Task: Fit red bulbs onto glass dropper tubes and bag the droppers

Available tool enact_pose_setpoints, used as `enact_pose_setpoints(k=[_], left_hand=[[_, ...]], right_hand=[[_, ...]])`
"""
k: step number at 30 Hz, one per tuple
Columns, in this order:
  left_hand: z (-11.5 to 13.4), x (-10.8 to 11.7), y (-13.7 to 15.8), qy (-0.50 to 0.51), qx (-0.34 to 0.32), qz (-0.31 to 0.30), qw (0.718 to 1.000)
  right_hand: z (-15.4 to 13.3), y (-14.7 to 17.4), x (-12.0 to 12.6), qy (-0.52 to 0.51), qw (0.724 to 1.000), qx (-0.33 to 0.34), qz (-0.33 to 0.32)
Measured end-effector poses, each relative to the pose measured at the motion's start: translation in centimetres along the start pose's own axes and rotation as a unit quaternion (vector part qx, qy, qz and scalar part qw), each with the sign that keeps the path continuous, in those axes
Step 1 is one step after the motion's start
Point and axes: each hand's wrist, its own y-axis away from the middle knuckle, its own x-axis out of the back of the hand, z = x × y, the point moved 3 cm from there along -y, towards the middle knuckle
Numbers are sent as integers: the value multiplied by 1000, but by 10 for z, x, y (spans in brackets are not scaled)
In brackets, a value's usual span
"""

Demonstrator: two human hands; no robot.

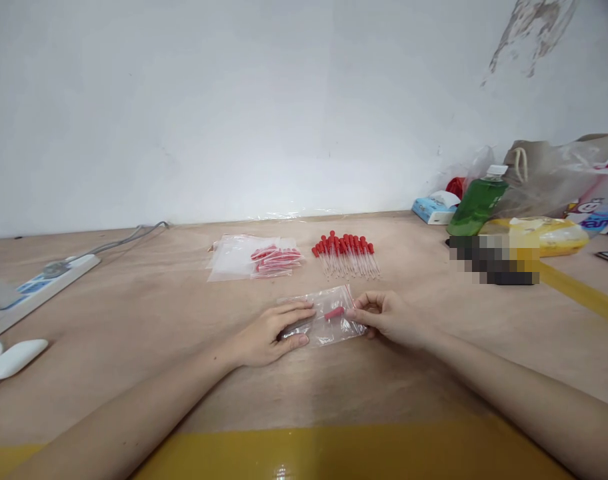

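Observation:
A clear zip-lock bag (324,335) lies on the table in front of me, with a red-bulbed dropper (335,313) inside. My left hand (269,333) rests on the bag's left end, fingers stretched out and thumb apart, covering part of it. At the zip end on the right, my right hand (387,319) pinches the bag's edge between thumb and fingers. Behind the bag sits a row of loose red-bulbed droppers (345,247), tips towards me. Left of them are flat bags (229,259), with several filled bags (277,261) piled at their right side.
A power strip (49,293) with a grey cable and a white plug-like object (18,359) are at the left. On the right stand a green bottle (477,205), a tissue pack (434,209) and a yellow package (549,237). Yellow tape (264,453) runs along the front edge.

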Motion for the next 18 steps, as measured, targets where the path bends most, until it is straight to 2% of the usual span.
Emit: enact_pose_setpoints(k=[3,5,7,10,12,15,17,18], left_hand=[[0,1,0,3,10,21,1000],[0,1,0,5,13,29,999],[0,1,-1,4,8,25,1000],[-1,1,-2,3,-5,16,1000],[-2,1,-2,9,-8,8,1000],[-3,0,-3,14,-5,0,1000],[-3,0,-3,12,-4,-2,1000],[-2,1,-2,10,-3,-4,1000]], right_hand=[[4,2,-1,8,999,-50,5],[6,2,2,31,998,-58,13],[6,-1,8,60,997,-34,26],[0,-16,26,144,987,41,52],[-11,-33,42,259,954,102,109],[-29,-69,65,408,878,148,203],[-36,-96,74,432,858,141,240],[-38,-109,76,432,857,141,243]])
